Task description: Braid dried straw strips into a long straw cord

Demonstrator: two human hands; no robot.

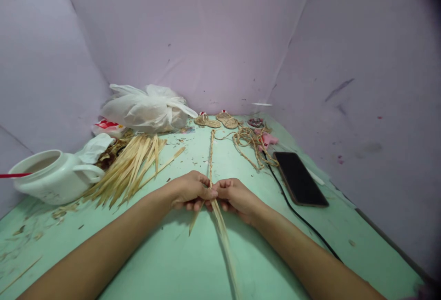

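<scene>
A thin braid of dried leaf strips (211,155) runs straight away from me over the green table. My left hand (195,190) pinches the braid's near end. Fingertips almost touching it, my right hand (237,197) is closed on the same spot. Loose pale strips (222,233) trail from between the hands toward me, and a short one sticks out below the left fingers. The exact grip on each strip is hidden by the fingers. Left of the hands lies a fanned pile of dried strips (134,164).
A white pot (51,180) stands at the left, beside a white plastic bag (148,107). Two small woven sandals (225,120) lie at the back. To the right are a tangled braided cord (250,141), a pink glue gun (268,140) with black cable and a phone (299,178).
</scene>
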